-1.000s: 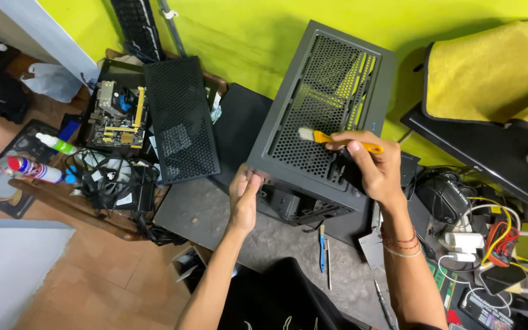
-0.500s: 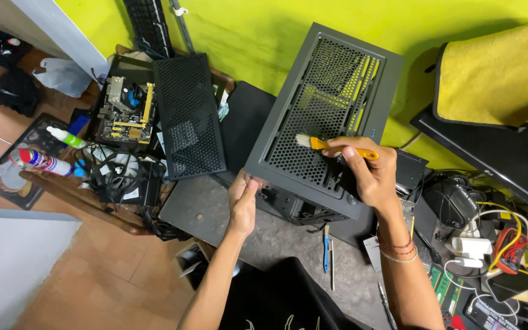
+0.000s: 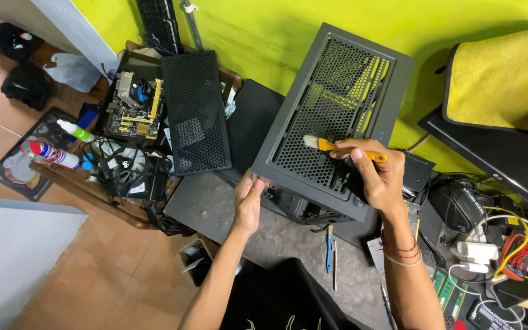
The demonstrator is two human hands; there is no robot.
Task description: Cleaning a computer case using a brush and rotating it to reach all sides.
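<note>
The left hand (image 3: 249,205) is gripping the lower left corner of the black computer case (image 3: 331,122), which is sitting tilted on the grey table (image 3: 215,201). The right hand (image 3: 377,174) is clasping a yellow-handled brush (image 3: 337,146), its bristles touching the case's perforated panel. Farther left, a motherboard (image 3: 132,107) is lying beside a loose mesh panel (image 3: 195,113).

Right hand (image 3: 379,178) with brush (image 3: 337,146) on black mesh case (image 3: 331,116).
</note>
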